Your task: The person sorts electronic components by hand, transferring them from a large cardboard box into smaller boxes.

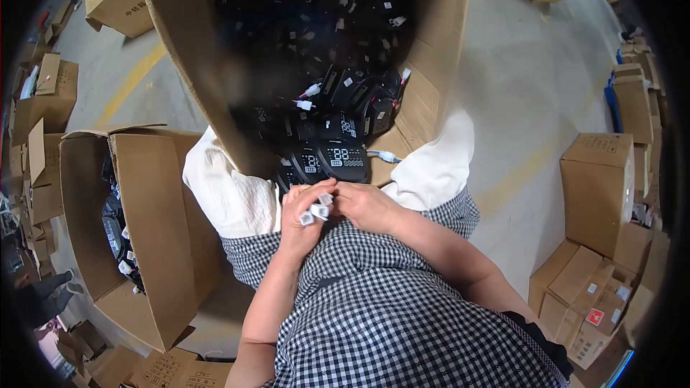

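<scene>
We've got both hands together over our lap: left hand [305, 208] pinches a small white plug [314, 213], and the right hand [363, 205] closes on it from the other side, maybe holding a second plug. Just beyond our fingers sits the big cardboard box [424, 93] full of black display units [343, 159].

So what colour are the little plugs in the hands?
White plugs, seen best in the head view.
</scene>
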A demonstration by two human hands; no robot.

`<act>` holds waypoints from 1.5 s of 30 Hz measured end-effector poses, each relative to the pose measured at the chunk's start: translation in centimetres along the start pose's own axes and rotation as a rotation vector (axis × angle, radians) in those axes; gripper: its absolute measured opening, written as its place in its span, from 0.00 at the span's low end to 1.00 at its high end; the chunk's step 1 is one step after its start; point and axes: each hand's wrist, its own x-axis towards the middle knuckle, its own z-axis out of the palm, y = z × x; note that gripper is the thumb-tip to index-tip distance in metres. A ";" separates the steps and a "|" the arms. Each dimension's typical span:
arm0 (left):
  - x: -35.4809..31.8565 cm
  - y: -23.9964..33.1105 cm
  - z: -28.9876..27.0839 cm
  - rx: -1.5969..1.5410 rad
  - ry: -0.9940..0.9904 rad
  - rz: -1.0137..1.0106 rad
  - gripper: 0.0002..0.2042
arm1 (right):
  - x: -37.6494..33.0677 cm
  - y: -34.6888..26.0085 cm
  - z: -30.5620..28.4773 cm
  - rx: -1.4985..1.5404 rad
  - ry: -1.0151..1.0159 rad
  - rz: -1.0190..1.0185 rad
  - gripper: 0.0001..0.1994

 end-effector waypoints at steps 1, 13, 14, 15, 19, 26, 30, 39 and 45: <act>-0.2 -0.2 -0.1 -0.179 0.025 -0.174 0.15 | -0.5 -0.1 -0.4 0.008 0.046 0.005 0.05; 0.2 0.1 0.8 0.020 0.047 -0.071 0.11 | -0.5 -4.6 -2.7 0.470 0.272 0.595 0.10; 0.2 0.1 0.8 0.027 0.065 -0.088 0.11 | -0.6 -4.7 -2.4 0.481 0.315 0.618 0.10; 0.2 0.1 1.0 0.038 0.101 -0.075 0.10 | -0.9 -4.6 -1.8 0.523 0.336 0.678 0.11; 0.6 -0.1 1.2 0.152 0.117 0.050 0.09 | -1.0 -4.0 -1.4 0.870 0.297 0.875 0.13; 0.7 -0.3 0.9 0.290 0.035 0.177 0.10 | -0.8 -2.2 -3.4 1.422 -0.008 1.072 0.13; 0.6 -0.5 0.7 0.209 -0.025 0.087 0.11 | -0.3 -2.0 -2.9 1.229 -0.097 1.006 0.13; 3.0 0.5 0.2 0.290 -0.452 -0.186 0.10 | -0.3 3.4 -3.6 0.445 -0.159 0.733 0.11; 2.9 -0.1 0.5 0.034 -0.159 -0.263 0.07 | 3.2 15.3 -5.7 0.229 0.750 0.733 0.11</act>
